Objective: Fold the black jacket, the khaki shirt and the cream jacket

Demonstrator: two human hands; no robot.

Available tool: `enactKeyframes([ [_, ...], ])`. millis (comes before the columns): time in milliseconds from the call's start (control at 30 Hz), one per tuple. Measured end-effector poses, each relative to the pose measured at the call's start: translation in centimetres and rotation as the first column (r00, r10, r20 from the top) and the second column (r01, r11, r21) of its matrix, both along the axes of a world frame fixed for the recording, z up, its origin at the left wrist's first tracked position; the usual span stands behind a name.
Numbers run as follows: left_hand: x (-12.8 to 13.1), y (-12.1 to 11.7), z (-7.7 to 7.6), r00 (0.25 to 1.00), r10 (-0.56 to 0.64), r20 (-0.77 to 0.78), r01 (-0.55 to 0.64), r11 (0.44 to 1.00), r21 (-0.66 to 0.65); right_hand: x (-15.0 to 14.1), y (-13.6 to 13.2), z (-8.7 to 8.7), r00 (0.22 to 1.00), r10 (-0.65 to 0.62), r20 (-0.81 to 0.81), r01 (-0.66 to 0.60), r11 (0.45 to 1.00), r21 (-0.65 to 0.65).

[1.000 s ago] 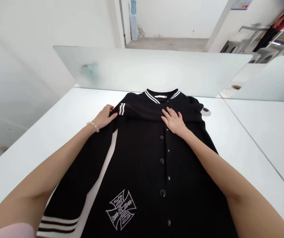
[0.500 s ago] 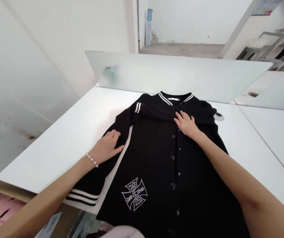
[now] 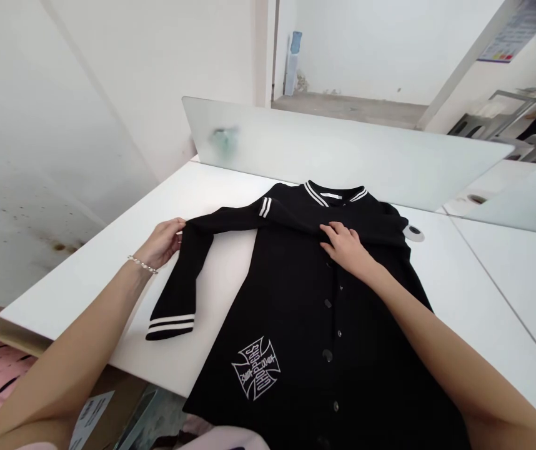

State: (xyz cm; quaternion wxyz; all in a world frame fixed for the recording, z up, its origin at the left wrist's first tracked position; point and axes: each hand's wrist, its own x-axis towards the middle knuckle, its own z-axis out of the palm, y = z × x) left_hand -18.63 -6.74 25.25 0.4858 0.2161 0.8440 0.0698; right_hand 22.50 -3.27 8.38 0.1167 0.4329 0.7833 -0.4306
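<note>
"Two hands on the jacket (image 3: 296, 306): what's each doing?"

"The left hand (image 3: 161, 244) grips the sleeve (image 3: 193, 262) at its bend, out beside the body. The right hand (image 3: 347, 249) lies open and flat, pressing the chest."

"Where's the jacket?"

"Flat on the table (image 3: 221, 194), collar away. Pressing there should stop it dragging."

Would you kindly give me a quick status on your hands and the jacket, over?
Left hand gripping sleeve. Right hand flat on black varsity jacket front. Frosted panel beyond collar.
</note>
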Motion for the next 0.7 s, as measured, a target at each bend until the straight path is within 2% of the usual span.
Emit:
enactKeyframes([
  [67,0.6,-0.7,-0.1,0.998,-0.034,0.056,0.036,0.999,-0.038,-1.6,-0.2,1.5,0.995,0.017,-0.103,-0.016,1.0,0.004],
  [133,0.7,-1.4,-0.3,0.985,-0.171,-0.036,0.169,0.984,-0.05,-3.4,-0.5,3.0,0.977,0.036,-0.21,-0.035,0.999,0.01],
  [200,0.5,-2.1,-0.5,0.909,-0.356,-0.214,0.347,0.934,-0.083,-5.2,-0.5,4.1,0.96,0.058,-0.275,-0.057,0.998,0.014],
  [267,0.0,-2.5,-0.8,0.832,-0.476,-0.286,0.449,0.879,-0.159,-7.0,-0.3,4.5,0.954,0.056,-0.295,-0.055,0.998,0.009],
  [333,-0.4,-2.6,-1.0,0.801,-0.552,-0.231,0.505,0.83,-0.236,-8.7,0.2,3.8,0.963,0.006,-0.268,-0.012,1.0,-0.023],
  [400,-0.4,-2.6,-1.2,0.776,-0.61,-0.157,0.559,0.782,-0.277,-10.1,0.6,2.3,0.977,-0.062,-0.204,0.046,0.996,-0.081],
  [467,-0.3,-2.7,-1.1,0.741,-0.655,-0.149,0.602,0.746,-0.285,-11.2,0.6,0.6,0.986,-0.086,-0.142,0.066,0.988,-0.139],
  [567,0.1,-3.0,-0.9,0.709,-0.669,-0.222,0.606,0.739,-0.294,-12.1,-0.2,-1.3,0.992,-0.058,-0.114,0.04,0.987,-0.157],
  [700,0.4,-3.3,-1.0,0.661,-0.705,-0.257,0.621,0.706,-0.34,-12.2,-1.4,-1.9,0.992,-0.046,-0.116,0.032,0.993,-0.116],
])
